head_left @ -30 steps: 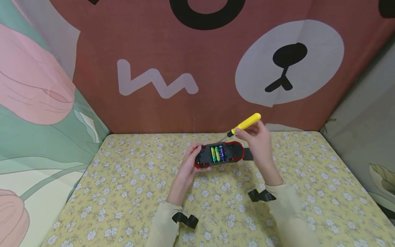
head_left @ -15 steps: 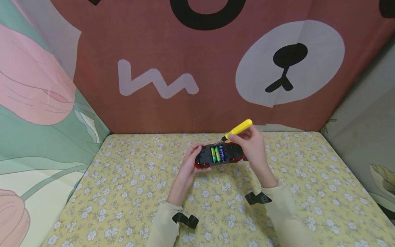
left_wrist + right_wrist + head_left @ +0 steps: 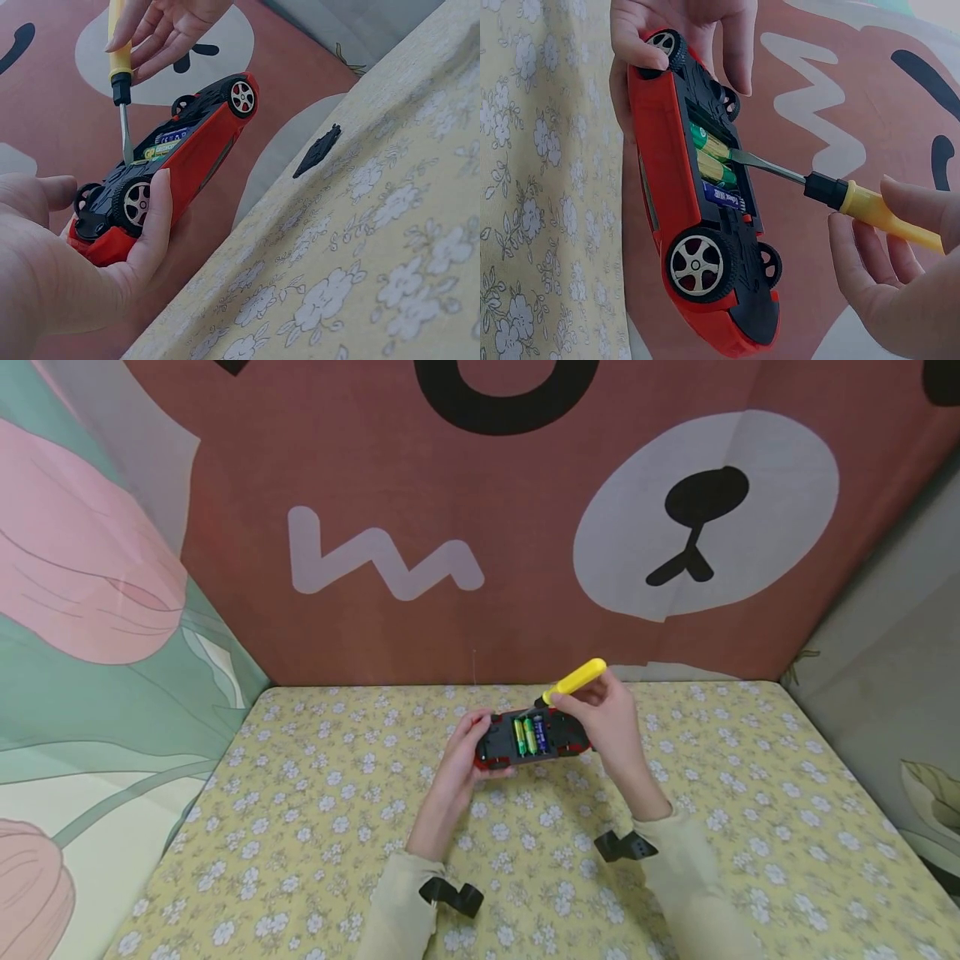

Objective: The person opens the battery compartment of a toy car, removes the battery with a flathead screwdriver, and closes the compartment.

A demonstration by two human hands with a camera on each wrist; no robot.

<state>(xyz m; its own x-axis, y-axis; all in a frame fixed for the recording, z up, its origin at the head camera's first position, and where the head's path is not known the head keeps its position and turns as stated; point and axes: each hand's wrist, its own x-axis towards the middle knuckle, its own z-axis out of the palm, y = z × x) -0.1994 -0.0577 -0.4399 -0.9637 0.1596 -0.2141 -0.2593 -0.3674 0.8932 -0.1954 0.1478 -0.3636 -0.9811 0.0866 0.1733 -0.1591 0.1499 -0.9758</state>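
A red toy car [image 3: 660, 150] is held with its black underside [image 3: 498, 739] showing, gripped at one end by my left hand [image 3: 455, 752]. Its battery compartment is uncovered; two green-and-gold batteries [image 3: 714, 169] and a blue one [image 3: 721, 196] lie side by side in it. My right hand [image 3: 613, 718] pinches the yellow handle of a screwdriver [image 3: 576, 681]. In the right wrist view the flat metal tip [image 3: 750, 159] is right at the end of the outermost green battery. The left wrist view shows the screwdriver [image 3: 121, 90] pointing down into the compartment.
A small black flat piece [image 3: 318, 150], like a cover, lies on the table beyond the car. The table has a yellow floral cloth [image 3: 300, 827]. A printed bear curtain [image 3: 375, 635] hangs behind its far edge.
My right hand has moved left and down with the screwdriver, bringing its tip from beside the car to the battery compartment. The left hand and the car have barely moved.
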